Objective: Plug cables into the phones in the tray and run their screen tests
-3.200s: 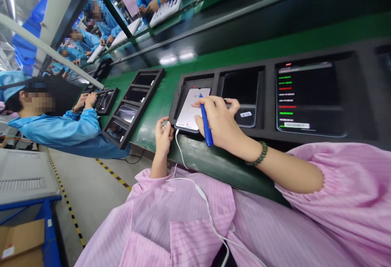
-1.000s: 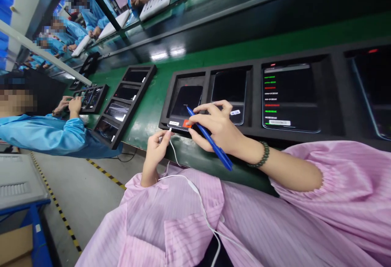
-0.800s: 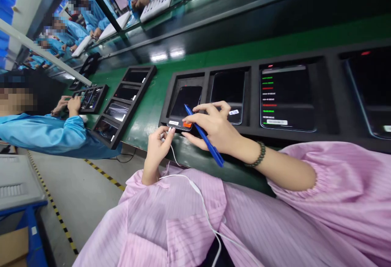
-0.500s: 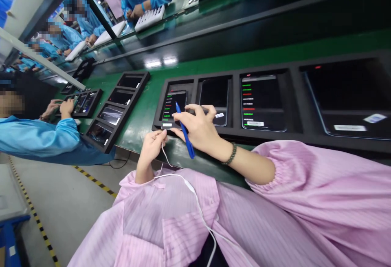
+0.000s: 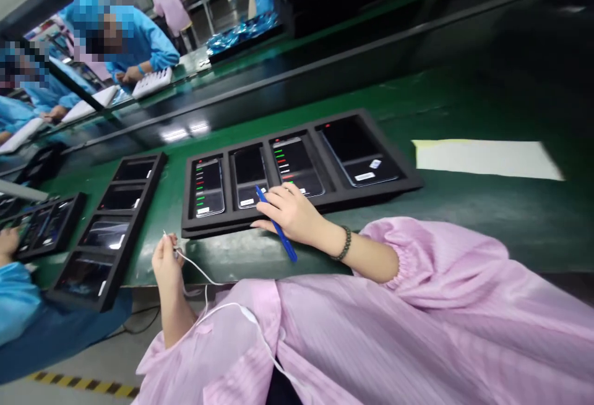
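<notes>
My right hand (image 5: 291, 214) holds a blue pen (image 5: 277, 227) and rests on the near edge of a black foam tray (image 5: 403, 176), its fingers over the second phone (image 5: 249, 176). The tray carries several phones. The leftmost phone (image 5: 207, 187) and the third phone (image 5: 297, 165) show lit test lists. The rightmost phone (image 5: 355, 159) is dark. My left hand (image 5: 166, 261) pinches the plug end of a white cable (image 5: 204, 278), held clear of the tray at the belt's near edge.
The tray lies on a green conveyor belt (image 5: 464, 219). Another black tray (image 5: 111, 225) of phones sits to its left, and a pale yellow strip (image 5: 482, 159) to its right. Workers in blue coats (image 5: 139, 40) sit across the line, and a blue sleeve (image 5: 18, 300) shows at left.
My left hand pulled the cable plug away from the leftmost phone, down and left. My right hand with the pen shifted from the first phone to the second. The first phone's screen went from white to a test list.
</notes>
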The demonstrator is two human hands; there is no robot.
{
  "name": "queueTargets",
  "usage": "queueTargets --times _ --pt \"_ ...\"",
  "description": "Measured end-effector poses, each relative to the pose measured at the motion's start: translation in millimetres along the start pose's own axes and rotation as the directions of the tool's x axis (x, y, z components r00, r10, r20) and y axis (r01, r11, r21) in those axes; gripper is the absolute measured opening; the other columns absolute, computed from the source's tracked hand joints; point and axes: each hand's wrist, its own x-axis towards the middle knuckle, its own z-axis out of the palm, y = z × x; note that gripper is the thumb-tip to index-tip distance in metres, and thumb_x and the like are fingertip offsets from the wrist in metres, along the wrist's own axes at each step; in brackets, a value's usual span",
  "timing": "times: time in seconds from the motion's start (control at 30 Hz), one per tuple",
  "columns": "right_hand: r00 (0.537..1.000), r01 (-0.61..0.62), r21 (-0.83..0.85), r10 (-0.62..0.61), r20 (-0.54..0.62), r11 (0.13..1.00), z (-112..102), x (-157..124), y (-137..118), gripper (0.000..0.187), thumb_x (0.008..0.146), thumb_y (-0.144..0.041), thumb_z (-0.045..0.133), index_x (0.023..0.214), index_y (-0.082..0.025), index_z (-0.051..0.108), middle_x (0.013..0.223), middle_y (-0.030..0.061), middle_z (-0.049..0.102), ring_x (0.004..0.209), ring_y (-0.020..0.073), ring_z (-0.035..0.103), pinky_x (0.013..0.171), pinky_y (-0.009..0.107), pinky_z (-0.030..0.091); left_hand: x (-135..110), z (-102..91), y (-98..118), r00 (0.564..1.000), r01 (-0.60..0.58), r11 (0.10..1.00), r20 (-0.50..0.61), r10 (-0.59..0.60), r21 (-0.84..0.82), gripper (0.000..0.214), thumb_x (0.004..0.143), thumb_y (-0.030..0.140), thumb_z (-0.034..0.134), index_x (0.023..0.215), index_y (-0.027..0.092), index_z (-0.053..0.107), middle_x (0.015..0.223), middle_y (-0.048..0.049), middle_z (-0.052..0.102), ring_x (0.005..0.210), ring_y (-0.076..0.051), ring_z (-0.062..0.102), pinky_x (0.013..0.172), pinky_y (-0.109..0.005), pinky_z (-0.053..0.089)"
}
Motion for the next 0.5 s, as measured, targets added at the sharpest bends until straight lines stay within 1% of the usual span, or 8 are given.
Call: queueTargets --times 0.07,0.17,0.27,0.37,0.43,0.5 --pt "0.999 -0.039 -0.085 0.041 0.031 0.996 -3.4 -15.9 2.7 0.032 0.098 -0.048 0.057 0.093 -0.018 0.067 0.09 0.0067 0.066 0.09 0.0206 0.053 0.083 0.033 0.036 3.1 6.5 -0.5 0.999 0.008 1.0 0.035 -0.007 -0.012 0.068 0.047 0.071 0.086 0.064 0.017 0.046 0.058 0.0071 0.045 0.038 0.0 0.027 0.035 -0.015 0.014" --pt "0.995 -0.06 -0.141 0.071 0.072 0.988 0.4 -28.0 -3.3 0.022 0.096 -0.042 0.062 0.098 -0.021 0.068 0.101 0.0069 0.068 0.095 0.0223 0.051 0.084 0.035 0.035 7.0 13.7 -2.3 0.998 -0.014 1.0 0.057 0.015 -0.025 0.064 0.053 0.069 0.084 0.063 0.017 0.048 0.055 0.0076 0.043 0.037 0.0 0.024 0.035 -0.016 0.011" --pt "0.986 -0.12 -0.167 0.136 0.092 0.979 6.9 -28.6 -13.6 0.013 0.097 -0.032 0.061 0.101 -0.022 0.068 0.103 0.0081 0.067 0.099 0.0239 0.05 0.085 0.037 0.033 11.8 15.0 -6.2 0.998 -0.05 0.998 0.029 0.051 -0.048 0.062 0.057 0.068 0.082 0.062 0.017 0.048 0.055 0.007 0.045 0.035 0.0 0.024 0.035 -0.017 0.01" --pt "0.977 -0.164 -0.177 0.185 0.108 0.97 10.0 -27.6 -19.7 0.011 0.096 -0.027 0.061 0.096 -0.018 0.066 0.107 0.0122 0.065 0.097 0.024 0.049 0.088 0.04 0.033 15.8 11.9 -10.3 0.996 -0.091 0.991 -0.007 0.091 -0.095 0.062 0.058 0.068 0.082 0.063 0.017 0.047 0.062 0.0057 0.051 0.033 0.0 0.026 0.034 -0.019 0.01" --pt "0.974 -0.17 -0.172 0.192 0.121 0.97 10.1 -29.2 -19.6 0.011 0.097 -0.026 0.06 0.095 -0.016 0.065 0.108 0.0136 0.064 0.092 0.0224 0.048 0.087 0.039 0.033 17.7 9.4 -11.6 0.993 -0.114 0.985 -0.034 0.111 -0.13 0.062 0.058 0.067 0.082 0.064 0.017 0.046 0.067 0.005 0.054 0.033 0.001 0.026 0.033 -0.02 0.009" --pt "0.974 -0.16 -0.166 0.183 0.134 0.973 8.6 -32.9 -17.2 0.012 0.098 -0.023 0.056 0.097 -0.016 0.065 0.106 0.0135 0.064 0.087 0.0211 0.046 0.085 0.038 0.033 18.9 7.8 -11.5 0.993 -0.111 0.98 -0.045 0.105 -0.166 0.061 0.058 0.065 0.083 0.065 0.017 0.045 0.069 0.0055 0.054 0.032 0.001 0.026 0.033 -0.021 0.009"
